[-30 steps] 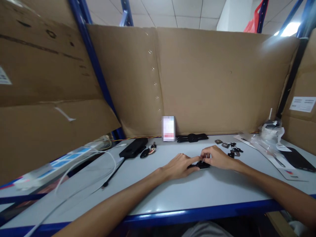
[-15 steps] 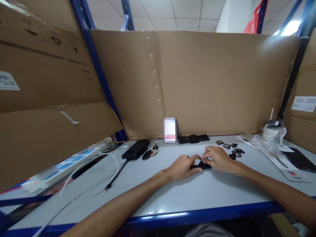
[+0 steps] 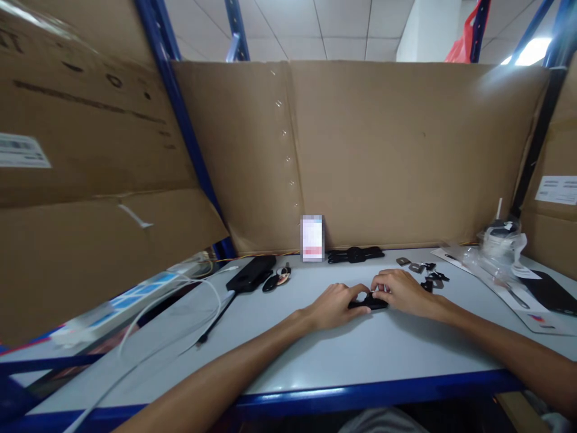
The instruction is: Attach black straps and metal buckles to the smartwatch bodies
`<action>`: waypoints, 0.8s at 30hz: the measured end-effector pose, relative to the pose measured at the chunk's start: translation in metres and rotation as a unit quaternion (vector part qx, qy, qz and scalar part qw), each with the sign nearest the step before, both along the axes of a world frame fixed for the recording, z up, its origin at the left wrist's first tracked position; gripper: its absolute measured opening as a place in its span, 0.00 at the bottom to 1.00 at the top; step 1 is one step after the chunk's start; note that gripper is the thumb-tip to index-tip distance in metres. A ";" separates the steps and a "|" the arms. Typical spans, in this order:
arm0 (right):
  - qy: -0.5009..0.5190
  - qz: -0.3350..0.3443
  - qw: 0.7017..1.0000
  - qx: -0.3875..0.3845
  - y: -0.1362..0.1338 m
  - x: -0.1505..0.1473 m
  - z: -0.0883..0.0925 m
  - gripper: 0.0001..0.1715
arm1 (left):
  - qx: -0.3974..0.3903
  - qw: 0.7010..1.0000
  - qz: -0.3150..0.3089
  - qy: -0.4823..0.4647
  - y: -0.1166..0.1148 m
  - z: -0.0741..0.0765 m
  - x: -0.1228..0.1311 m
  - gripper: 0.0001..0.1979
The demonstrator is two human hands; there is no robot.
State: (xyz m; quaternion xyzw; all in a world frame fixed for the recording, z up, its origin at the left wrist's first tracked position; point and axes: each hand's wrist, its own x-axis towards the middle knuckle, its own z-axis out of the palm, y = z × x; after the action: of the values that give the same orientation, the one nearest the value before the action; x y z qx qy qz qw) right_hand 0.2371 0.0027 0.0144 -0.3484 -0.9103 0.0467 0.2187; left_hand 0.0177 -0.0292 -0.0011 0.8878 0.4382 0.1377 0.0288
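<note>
A small flat black object (image 3: pixel 370 304), its kind unclear at this size, lies on the light table in front of me. My left hand (image 3: pixel 336 305) grips its left end between thumb and fingers. From the right, my right hand (image 3: pixel 396 291) pinches at a small black piece on top of it; the fingertips partly hide that piece. Just beyond my right hand lie several small black and grey-brown parts (image 3: pixel 435 278). A bundled black strap (image 3: pixel 355 254) rests at the back by the cardboard.
Left of my hands are a key with a black fob (image 3: pixel 276 279) and a black power bank (image 3: pixel 251 273) with a cable. A power strip (image 3: pixel 130 302) runs along the left edge. At right are plastic packaging (image 3: pixel 489 273), a dark phone-like slab (image 3: pixel 547 291) and a lidded cup (image 3: pixel 499 237).
The view has shifted slightly, moving the scene a little to the right. Both hands keep nearly the same hold on the black object; the right fingertips sit marginally lower on it.
</note>
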 end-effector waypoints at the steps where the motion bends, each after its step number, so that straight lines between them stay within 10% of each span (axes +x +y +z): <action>1: -0.003 -0.004 1.000 -0.003 0.000 0.000 0.000 0.05 | -0.002 1.000 0.001 0.002 0.000 0.000 0.000 0.21; 24: 0.033 0.012 0.999 0.007 -0.010 -0.007 -0.004 0.10 | -0.003 1.000 0.002 0.007 -0.003 0.003 0.001 0.19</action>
State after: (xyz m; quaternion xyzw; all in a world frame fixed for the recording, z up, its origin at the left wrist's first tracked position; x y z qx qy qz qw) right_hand 0.2300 -0.0073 0.0100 -0.3344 -0.9069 0.0545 0.2503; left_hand 0.0187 -0.0317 0.0022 0.8877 0.4408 0.1300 0.0274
